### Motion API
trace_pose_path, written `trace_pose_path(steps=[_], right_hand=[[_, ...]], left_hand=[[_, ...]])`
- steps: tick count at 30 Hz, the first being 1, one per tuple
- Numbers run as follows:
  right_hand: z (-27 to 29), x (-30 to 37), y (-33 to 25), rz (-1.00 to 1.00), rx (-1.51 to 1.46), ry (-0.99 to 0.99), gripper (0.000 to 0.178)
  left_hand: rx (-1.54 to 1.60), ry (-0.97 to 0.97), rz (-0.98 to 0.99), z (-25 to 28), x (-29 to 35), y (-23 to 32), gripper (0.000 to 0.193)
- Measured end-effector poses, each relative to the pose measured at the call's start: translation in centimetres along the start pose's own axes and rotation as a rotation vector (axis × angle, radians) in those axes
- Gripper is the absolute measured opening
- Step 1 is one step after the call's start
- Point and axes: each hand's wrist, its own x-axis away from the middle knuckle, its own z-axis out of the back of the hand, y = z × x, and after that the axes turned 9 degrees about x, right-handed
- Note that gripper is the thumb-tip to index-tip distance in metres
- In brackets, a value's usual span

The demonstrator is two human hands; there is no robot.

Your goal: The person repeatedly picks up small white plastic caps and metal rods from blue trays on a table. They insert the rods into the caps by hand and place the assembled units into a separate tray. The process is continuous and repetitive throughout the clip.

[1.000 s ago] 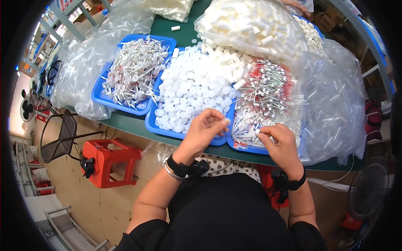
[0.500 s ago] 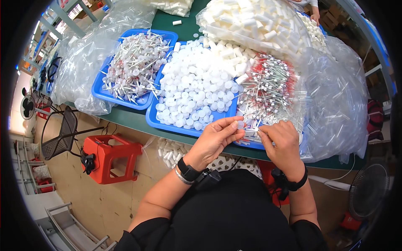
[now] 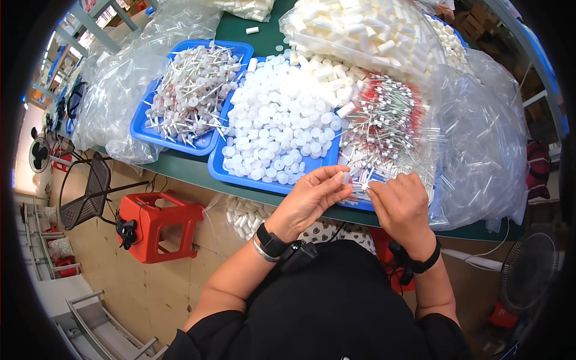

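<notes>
My left hand (image 3: 313, 197) pinches a small translucent disc (image 3: 345, 177) between thumb and fingertips. Close beside it, my right hand (image 3: 401, 204) is closed on a thin white stick (image 3: 365, 186), whose end points toward the disc. Whether the stick and disc touch is too small to make out. Both hands hover over the near edge of a heap of thin sticks (image 3: 384, 129) with red and white parts. Left of that heap, a blue tray (image 3: 240, 179) bears many loose translucent discs (image 3: 282, 132).
Another blue tray (image 3: 139, 129) holds sticks with discs on them. White cylinders fill a large clear bag (image 3: 360, 33) at the back. Plastic bags (image 3: 480, 150) bulge at the right. A red stool (image 3: 159, 225) stands left of me, a fan (image 3: 528, 273) at right.
My right hand has shifted slightly left, bringing the stick nearer the disc. My left hand hardly moves. At the top right, another person's hand has mostly drawn out of view.
</notes>
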Motion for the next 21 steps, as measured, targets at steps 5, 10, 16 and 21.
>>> trace_pose_path(steps=[5, 10, 16, 21], right_hand=[[-0.6, 0.2, 0.1, -0.072, -0.097, 0.005, 0.007], [-0.1, 0.4, 0.0, -0.522, -0.566, -0.248, 0.018], [-0.6, 0.9, 0.8, -0.773, -0.941, -0.458, 0.031], [-0.8, 0.8, 0.4, -0.845, -1.046, -0.500, 0.032]], left_hand=[[0.036, -0.009, 0.032, 0.0, 0.0, -0.2, 0.032], [0.011, 0.028, 0.027, 0.1, 0.0, -0.2, 0.031], [-0.008, -0.031, 0.030, 0.4, -0.2, -0.3, 0.031], [0.172, -0.056, 0.056, 0.2, -0.4, -0.9, 0.027]])
